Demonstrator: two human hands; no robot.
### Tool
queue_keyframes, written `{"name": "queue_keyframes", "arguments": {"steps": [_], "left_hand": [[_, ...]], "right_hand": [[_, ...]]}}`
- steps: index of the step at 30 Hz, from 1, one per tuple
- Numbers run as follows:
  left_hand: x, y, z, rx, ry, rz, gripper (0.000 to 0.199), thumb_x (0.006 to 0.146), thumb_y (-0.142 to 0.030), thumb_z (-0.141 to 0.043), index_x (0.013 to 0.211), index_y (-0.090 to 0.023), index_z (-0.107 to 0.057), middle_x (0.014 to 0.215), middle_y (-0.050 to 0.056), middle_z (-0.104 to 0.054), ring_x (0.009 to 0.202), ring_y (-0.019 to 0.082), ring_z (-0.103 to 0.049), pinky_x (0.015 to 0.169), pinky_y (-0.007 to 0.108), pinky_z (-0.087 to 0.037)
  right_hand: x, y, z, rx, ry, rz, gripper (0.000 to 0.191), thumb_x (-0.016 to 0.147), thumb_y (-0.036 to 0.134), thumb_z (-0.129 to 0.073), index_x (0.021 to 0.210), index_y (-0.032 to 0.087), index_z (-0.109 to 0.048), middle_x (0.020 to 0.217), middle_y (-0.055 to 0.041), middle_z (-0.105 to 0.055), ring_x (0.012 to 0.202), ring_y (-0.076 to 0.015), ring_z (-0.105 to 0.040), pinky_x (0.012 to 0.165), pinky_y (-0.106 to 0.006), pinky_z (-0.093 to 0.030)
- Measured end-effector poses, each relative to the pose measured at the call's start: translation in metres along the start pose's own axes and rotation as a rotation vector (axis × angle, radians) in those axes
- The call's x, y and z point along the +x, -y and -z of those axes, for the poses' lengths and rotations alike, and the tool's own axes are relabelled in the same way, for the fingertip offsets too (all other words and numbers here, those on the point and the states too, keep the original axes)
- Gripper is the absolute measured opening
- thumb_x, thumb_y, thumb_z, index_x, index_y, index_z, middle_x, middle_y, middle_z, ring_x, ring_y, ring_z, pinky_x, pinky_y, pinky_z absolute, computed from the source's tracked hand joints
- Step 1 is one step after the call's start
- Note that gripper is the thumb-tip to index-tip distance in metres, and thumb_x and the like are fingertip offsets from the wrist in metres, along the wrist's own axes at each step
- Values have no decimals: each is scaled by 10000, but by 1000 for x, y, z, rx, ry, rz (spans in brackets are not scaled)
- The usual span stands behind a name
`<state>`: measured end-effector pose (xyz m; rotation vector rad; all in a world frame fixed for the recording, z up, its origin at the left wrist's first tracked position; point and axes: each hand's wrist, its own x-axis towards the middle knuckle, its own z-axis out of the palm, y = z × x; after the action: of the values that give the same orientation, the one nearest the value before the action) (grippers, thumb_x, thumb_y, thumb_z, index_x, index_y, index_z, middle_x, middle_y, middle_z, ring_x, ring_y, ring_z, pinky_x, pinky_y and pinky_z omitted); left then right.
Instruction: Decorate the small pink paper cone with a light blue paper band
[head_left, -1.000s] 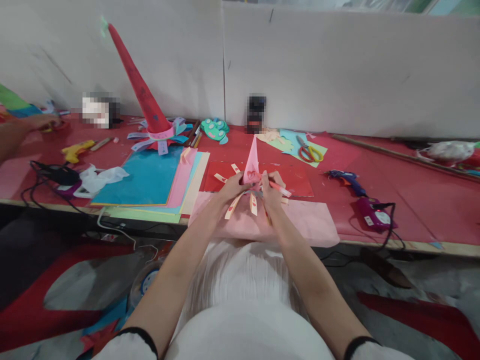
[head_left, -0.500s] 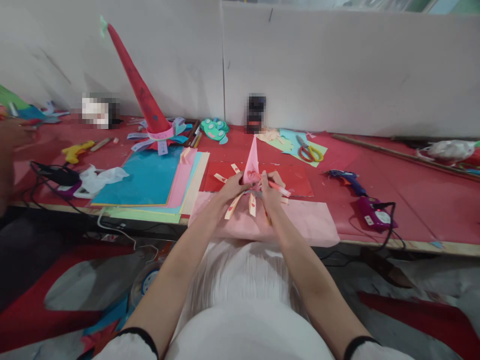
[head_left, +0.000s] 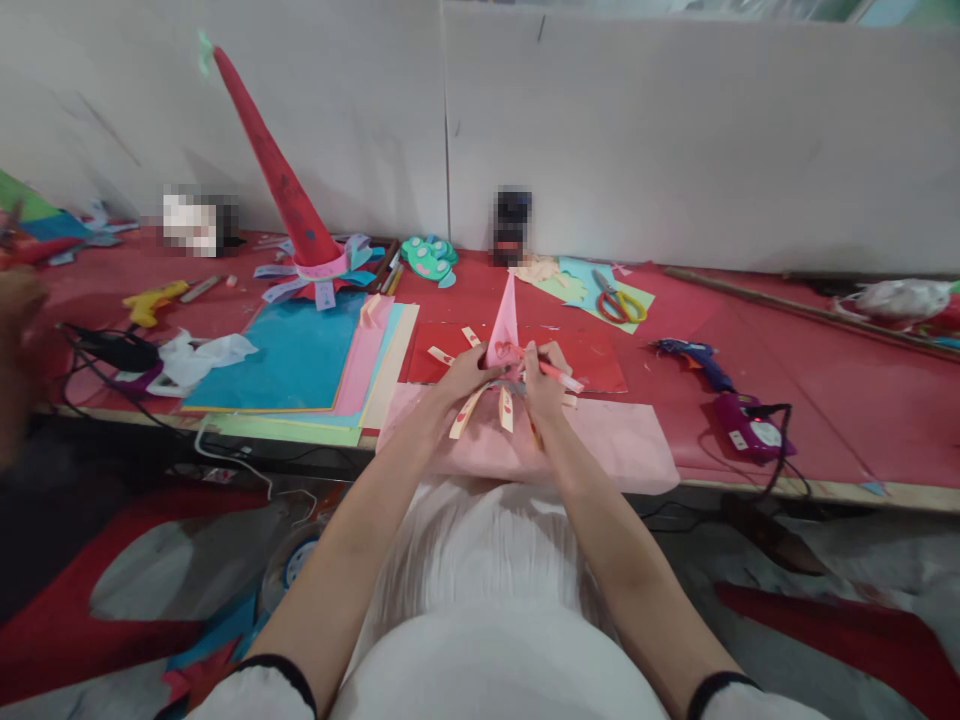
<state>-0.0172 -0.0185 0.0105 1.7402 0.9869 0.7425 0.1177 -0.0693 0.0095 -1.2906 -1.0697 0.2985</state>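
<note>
scissors (head_left: 619, 300) behind glue gun (head_left: 694, 359)

Scissors (head_left: 619, 302), blue glue gun (head_left: 694, 360), tall red cone (head_left: 279, 178), stacked coloured paper (head_left: 300, 365).

Both hands are bunched at the near table edge, the left hand (head_left: 463, 374) and right hand (head_left: 545, 384) closing round the pink cone (head_left: 504, 325), so there is no gap between them. Just left, the paper stack (head_left: 300, 365) lies flat and low; a hand could pass over it. Beyond it the tall red cone (head_left: 279, 175) blocks the way to the wall. To the right, bare red table (head_left: 862, 400) opens up past the blue glue gun (head_left: 694, 360) and its purple adapter (head_left: 750, 428), whose cord hangs off the edge. Scissors (head_left: 619, 300) lie farther back. Cables (head_left: 112, 350) clutter the far left, beside another person's hand (head_left: 15, 300).
</note>
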Motion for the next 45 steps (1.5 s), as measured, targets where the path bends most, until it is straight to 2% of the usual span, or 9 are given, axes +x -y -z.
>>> {"name": "queue_keyframes", "arguments": {"steps": [12, 21, 30, 33, 38, 45], "left_hand": [[-1, -1, 1, 38, -9, -14, 407, 720, -326, -653, 1078, -139, -598, 1033, 101, -648, 948, 240, -594, 834, 369, -487], [-1, -1, 1, 39, -3, -1, 411, 720, -293, -646, 1097, -141, -585, 1039, 104, -645, 949, 241, -590, 833, 372, -486], [0, 0, 0, 64, -1, -15, 406, 740, -376, -625, 1063, -134, -581, 998, 84, -638, 917, 216, -583, 825, 360, -480], [0, 0, 0, 65, -16, -20, 397, 730, -354, -637, 1059, -138, -581, 1008, 78, -637, 921, 213, -579, 829, 351, -477], [-1, -1, 0, 36, -17, -3, 374, 723, -330, -646, 1039, -136, -590, 989, 84, -643, 911, 213, -582, 810, 339, -483], [-1, -1, 0, 46, -11, -23, 377, 737, -332, -632, 1057, -138, -584, 1004, 90, -642, 923, 219, -587, 815, 351, -485]], "right_hand": [[1, -6, 0, -28, 5, 13, 368, 848, 435, -471, 563, 222, -375, 467, 65, -432, 473, -99, -434, 524, -247, -363], [-1, 1, 0, -3, 12, 5, 345, 843, 468, -479, 610, 221, -418, 508, 53, -510, 508, -106, -504, 562, -251, -406], [0, -4, 0, -51, 32, -2, 371, 837, 482, -466, 583, 224, -384, 471, 58, -467, 471, -102, -458, 519, -244, -368], [0, -2, 0, -54, 25, 15, 357, 845, 475, -463, 605, 217, -413, 508, 49, -500, 498, -100, -482, 541, -240, -383], [0, -4, -1, -77, 42, 10, 386, 833, 489, -466, 570, 224, -370, 467, 59, -455, 465, -97, -453, 523, -241, -371], [0, -4, 0, -72, 54, 23, 372, 838, 482, -466, 584, 221, -384, 481, 57, -471, 475, -99, -460, 534, -240, -379]]}}
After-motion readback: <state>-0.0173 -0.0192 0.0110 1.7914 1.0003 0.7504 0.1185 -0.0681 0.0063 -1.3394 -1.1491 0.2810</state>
